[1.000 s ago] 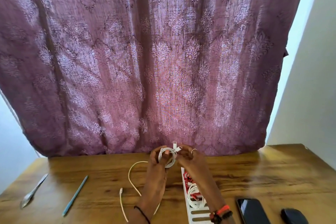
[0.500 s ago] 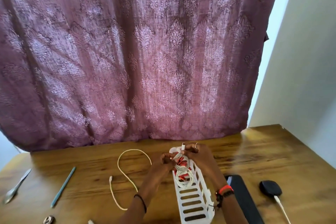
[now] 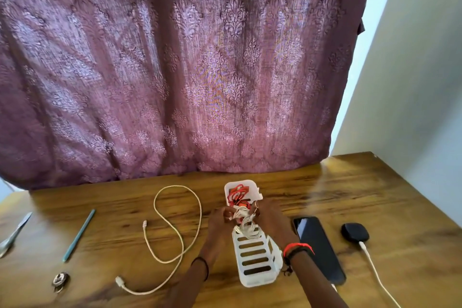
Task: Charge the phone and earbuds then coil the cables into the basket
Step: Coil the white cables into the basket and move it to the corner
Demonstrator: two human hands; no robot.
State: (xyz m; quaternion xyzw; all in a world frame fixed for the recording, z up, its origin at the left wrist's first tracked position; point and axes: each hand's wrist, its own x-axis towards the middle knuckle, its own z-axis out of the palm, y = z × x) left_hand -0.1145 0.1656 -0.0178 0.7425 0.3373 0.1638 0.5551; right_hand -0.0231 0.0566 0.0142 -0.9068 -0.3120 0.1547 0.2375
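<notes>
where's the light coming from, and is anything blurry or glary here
Head view: backlit, daylight glowing through the curtain, bright strip past its right edge; sheen on the table back right; the left hand, right hand and the coil they pinch look soft.

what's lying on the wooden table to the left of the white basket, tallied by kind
cream-white charging cable, lying loose: 1
slim teal pen: 1
long metal utensil at the table edge: 1
small round metal piece: 1
total: 4
</notes>
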